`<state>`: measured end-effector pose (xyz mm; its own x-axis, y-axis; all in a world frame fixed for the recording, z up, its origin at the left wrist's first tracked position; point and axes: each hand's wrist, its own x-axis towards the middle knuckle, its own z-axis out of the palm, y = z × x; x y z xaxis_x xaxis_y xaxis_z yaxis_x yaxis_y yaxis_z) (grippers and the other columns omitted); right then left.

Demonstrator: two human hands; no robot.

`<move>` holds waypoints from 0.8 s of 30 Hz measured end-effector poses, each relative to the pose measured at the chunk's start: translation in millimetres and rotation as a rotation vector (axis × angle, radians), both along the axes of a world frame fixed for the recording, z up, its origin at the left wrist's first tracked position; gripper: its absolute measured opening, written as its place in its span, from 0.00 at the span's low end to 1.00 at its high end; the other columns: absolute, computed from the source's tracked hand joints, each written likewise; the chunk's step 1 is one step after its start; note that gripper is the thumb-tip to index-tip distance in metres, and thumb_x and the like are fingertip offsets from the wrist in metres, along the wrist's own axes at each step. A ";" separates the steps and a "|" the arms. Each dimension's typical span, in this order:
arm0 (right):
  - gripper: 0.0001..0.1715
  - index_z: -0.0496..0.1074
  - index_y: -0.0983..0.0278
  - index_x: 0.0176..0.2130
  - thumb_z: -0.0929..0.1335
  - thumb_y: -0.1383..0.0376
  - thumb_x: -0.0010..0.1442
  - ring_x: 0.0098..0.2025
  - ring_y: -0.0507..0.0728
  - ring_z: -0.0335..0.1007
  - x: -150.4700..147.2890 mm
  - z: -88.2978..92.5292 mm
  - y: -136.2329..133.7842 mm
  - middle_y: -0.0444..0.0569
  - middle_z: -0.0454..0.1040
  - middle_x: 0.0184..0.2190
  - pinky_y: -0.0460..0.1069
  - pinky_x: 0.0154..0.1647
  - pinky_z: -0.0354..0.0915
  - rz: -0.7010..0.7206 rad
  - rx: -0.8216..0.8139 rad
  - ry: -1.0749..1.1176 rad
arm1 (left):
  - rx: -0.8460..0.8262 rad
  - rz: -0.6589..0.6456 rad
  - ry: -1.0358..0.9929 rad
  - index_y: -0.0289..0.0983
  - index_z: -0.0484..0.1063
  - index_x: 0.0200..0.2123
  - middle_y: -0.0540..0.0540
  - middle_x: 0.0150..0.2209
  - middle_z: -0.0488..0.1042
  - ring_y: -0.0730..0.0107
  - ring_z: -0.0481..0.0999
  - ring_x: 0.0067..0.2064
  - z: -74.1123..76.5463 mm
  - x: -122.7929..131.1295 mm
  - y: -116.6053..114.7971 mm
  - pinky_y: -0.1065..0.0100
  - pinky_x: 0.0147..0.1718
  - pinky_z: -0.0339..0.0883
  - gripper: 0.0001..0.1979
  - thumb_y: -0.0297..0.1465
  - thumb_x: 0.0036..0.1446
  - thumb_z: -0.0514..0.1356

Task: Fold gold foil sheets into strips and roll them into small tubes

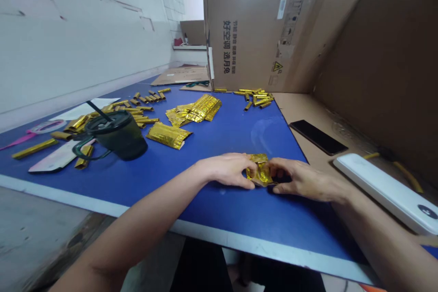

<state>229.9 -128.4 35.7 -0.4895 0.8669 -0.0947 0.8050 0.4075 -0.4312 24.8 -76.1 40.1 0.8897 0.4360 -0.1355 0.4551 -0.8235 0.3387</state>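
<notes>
A gold foil sheet (263,174) lies on the blue tabletop between my hands, partly folded or curled. My left hand (234,169) grips its left side with bent fingers, the thumb low near the near edge. My right hand (296,177) has its fingers curled on the right side, thumb tucked toward the near edge. Fingers hide part of the foil. Farther off, a stack of flat gold foil sheets (201,108) lies fanned out, with another gold foil pile (168,135) nearer and to the left.
A dark lidded cup with a straw (119,134) stands at left among many rolled gold tubes (145,119). More gold tubes (262,98) lie at the far right. Cardboard panels (260,32) wall the back and right. A black phone (318,137) and white device (383,191) lie right.
</notes>
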 end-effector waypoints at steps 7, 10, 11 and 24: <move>0.14 0.70 0.55 0.40 0.65 0.60 0.51 0.43 0.55 0.61 -13.6 -2.8 -5.9 0.45 0.66 0.39 0.49 0.43 0.57 0.124 0.062 0.024 | -0.040 -0.013 -0.012 0.39 0.66 0.37 0.47 0.46 0.66 0.61 0.62 0.50 -5.7 0.6 2.5 0.66 0.45 0.54 0.21 0.42 0.41 0.61; 0.12 0.71 0.53 0.39 0.64 0.62 0.53 0.44 0.55 0.60 -16.9 -5.1 -7.3 0.45 0.66 0.40 0.50 0.44 0.57 0.153 0.108 0.019 | -0.030 -0.015 -0.016 0.39 0.65 0.37 0.46 0.46 0.66 0.60 0.61 0.50 -6.7 0.7 1.7 0.65 0.45 0.54 0.21 0.43 0.41 0.61; 0.12 0.71 0.53 0.39 0.64 0.63 0.53 0.44 0.55 0.60 -17.3 -6.0 -7.1 0.44 0.67 0.40 0.50 0.44 0.57 0.160 0.119 0.017 | -0.025 -0.019 -0.018 0.39 0.65 0.38 0.46 0.46 0.66 0.60 0.61 0.51 -6.8 0.7 1.5 0.64 0.45 0.54 0.21 0.43 0.41 0.61; 0.09 0.73 0.63 0.30 0.63 0.64 0.52 0.33 0.53 0.66 -11.2 -22.6 9.1 0.44 0.72 0.30 0.47 0.35 0.61 -0.063 -0.024 0.307 | 0.052 -0.007 -0.042 0.38 0.66 0.36 0.48 0.41 0.69 0.66 0.67 0.44 -2.1 1.2 -3.7 0.68 0.41 0.58 0.13 0.39 0.54 0.49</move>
<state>218.7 -119.3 13.1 -0.4441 0.8955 0.0283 0.6587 0.3478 -0.6672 26.0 -79.8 38.0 0.8972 0.4351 -0.0754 0.4355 -0.8435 0.3143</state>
